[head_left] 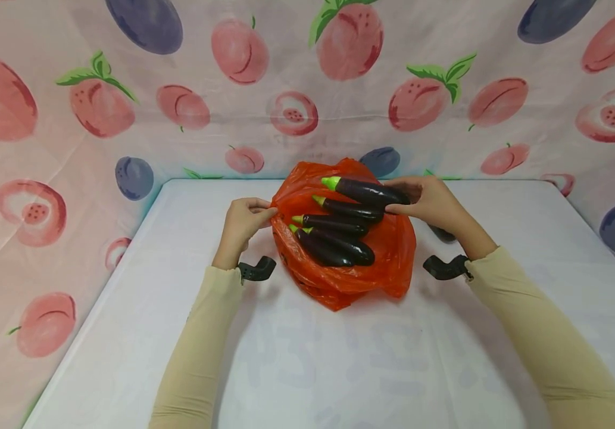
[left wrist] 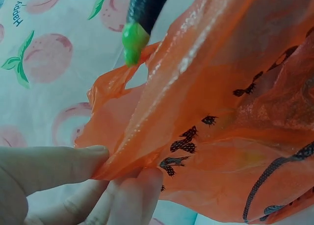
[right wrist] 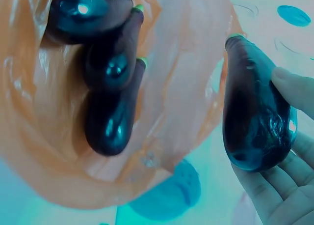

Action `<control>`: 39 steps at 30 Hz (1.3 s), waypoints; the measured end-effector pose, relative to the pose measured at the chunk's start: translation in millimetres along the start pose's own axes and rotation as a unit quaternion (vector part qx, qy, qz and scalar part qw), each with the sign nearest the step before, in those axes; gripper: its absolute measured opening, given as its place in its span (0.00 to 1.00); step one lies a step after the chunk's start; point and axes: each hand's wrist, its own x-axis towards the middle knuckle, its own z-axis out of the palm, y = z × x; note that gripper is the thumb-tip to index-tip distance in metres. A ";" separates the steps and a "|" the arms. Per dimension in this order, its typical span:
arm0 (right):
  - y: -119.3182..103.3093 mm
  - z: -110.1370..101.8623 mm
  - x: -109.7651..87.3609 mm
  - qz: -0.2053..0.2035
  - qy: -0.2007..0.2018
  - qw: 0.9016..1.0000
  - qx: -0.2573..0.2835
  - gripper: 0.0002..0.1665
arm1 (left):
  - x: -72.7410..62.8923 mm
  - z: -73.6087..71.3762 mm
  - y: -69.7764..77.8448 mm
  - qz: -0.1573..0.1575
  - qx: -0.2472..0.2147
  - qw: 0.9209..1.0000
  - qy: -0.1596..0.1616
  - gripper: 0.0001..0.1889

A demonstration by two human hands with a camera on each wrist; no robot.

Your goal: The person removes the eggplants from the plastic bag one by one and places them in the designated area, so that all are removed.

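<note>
A red-orange plastic bag [head_left: 393,274] lies with its mouth wide on the white table. Several dark eggplants [head_left: 334,224] with green stem ends rest in it, side by side. My left hand [head_left: 244,221] pinches the bag's left rim between thumb and fingers; the left wrist view shows the plastic [left wrist: 122,156] bunched there. Over the bag's far side, my right hand [head_left: 433,201] grips one eggplant [head_left: 366,192] by its thick end, stem pointing left. In the right wrist view this eggplant [right wrist: 252,107] is apart from those lying in the bag.
Another dark eggplant [head_left: 441,233] lies on the table right of the bag, partly hidden below my right hand. The white table [head_left: 371,369] runs back to a fruit-patterned cloth [head_left: 355,119]. A black wrist camera mount [head_left: 258,269] sticks out at my left wrist, and another at my right.
</note>
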 end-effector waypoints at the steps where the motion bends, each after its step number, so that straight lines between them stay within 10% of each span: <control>1: 0.5 -2.7 -2.4 0.002 0.005 1.000 -0.002 0.29 | 0.0 0.2 0.2 -0.002 -0.002 1.000 -0.002 0.15; 14: 8.4 -39.6 -27.7 0.056 0.071 0.995 -0.044 0.32 | 2.6 -1.0 0.0 -0.031 -0.043 0.997 -0.062 0.19; 39: 64.0 -79.9 -50.7 0.073 0.135 0.986 0.063 0.26 | 5.4 -3.6 -0.3 -0.021 -0.066 0.992 -0.102 0.18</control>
